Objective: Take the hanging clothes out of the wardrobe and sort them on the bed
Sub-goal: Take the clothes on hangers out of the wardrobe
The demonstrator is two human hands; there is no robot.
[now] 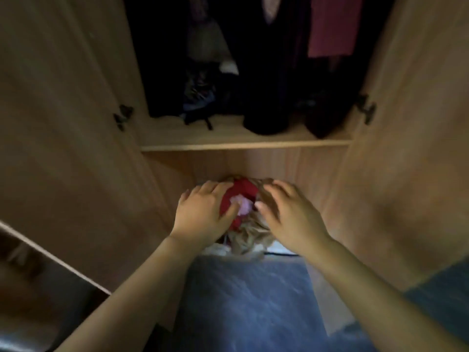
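The wooden wardrobe (pixel 243 146) stands open in front of me, both doors swung wide. Dark clothes (pixel 266 85) and a pinkish-red garment (pixel 332 26) hang inside above its floor board. Below the board's front panel I hold a bundle of cloth: a red piece (pixel 241 190) with a pale pink patch, over beige fabric (pixel 248 237). My left hand (pixel 203 212) grips the bundle's left side, thumb pressed on the pink patch. My right hand (pixel 289 214) lies on its right side, fingers curled over the beige fabric.
The left door (pixel 63 123) and right door (pixel 418 148) flank my arms closely. Small dark items (pixel 198 97) lie on the wardrobe floor at the left. A blue fabric surface (pixel 241 301) lies below my arms. A wooden edge (pixel 50 255) runs at lower left.
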